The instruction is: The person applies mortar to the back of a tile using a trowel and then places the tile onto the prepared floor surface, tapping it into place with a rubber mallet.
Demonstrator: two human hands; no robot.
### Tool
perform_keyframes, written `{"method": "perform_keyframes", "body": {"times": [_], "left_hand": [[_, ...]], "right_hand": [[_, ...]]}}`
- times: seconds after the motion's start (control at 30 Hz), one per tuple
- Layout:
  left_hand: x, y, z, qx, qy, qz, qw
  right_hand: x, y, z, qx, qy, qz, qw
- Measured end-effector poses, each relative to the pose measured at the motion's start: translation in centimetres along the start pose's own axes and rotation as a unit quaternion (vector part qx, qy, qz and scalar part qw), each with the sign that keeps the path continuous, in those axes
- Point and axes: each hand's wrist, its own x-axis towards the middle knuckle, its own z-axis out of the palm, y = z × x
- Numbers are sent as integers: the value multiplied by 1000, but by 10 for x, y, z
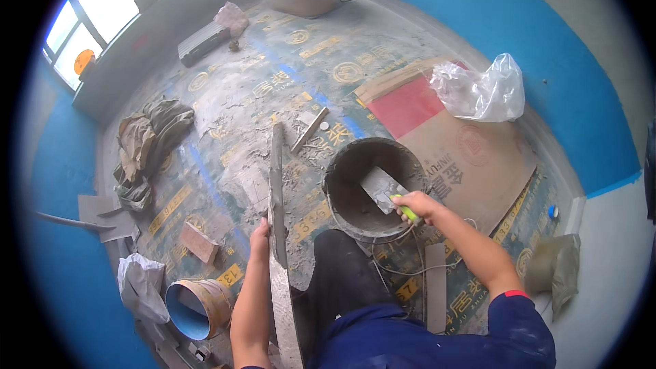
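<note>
Our right hand (418, 206) grips the trowel (378, 188), fingers closed; left of the bucket (345, 201), the slab (279, 287) runs near-to-far against our left hand (260, 238), finger closure hidden.

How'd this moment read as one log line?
left hand: against long slab; right hand: gripping green-handled trowel over dark bucket; nearby: flat cardboard, plastic bag

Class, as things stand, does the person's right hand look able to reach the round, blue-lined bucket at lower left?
Probably not: the right hand grips a green-handled metal trowel, and the long grey slab and left forearm lie between it and the bucket.
</note>
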Motion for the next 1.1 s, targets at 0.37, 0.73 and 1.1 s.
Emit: {"method": "perform_keyframes", "body": {"times": [0.37, 0.73, 1.1], "left_hand": [[-195, 0, 19, -257, -71, -127, 955], [-384, 69, 35, -201, -40, -89, 975], [-402, 130, 83, 31, 12, 15, 999]], "right_hand": [[69, -26, 49, 86, 41, -47, 994], [12, -5, 26, 8, 32, -109, 993], [-83, 40, 94, 142, -121, -263, 947]]}}
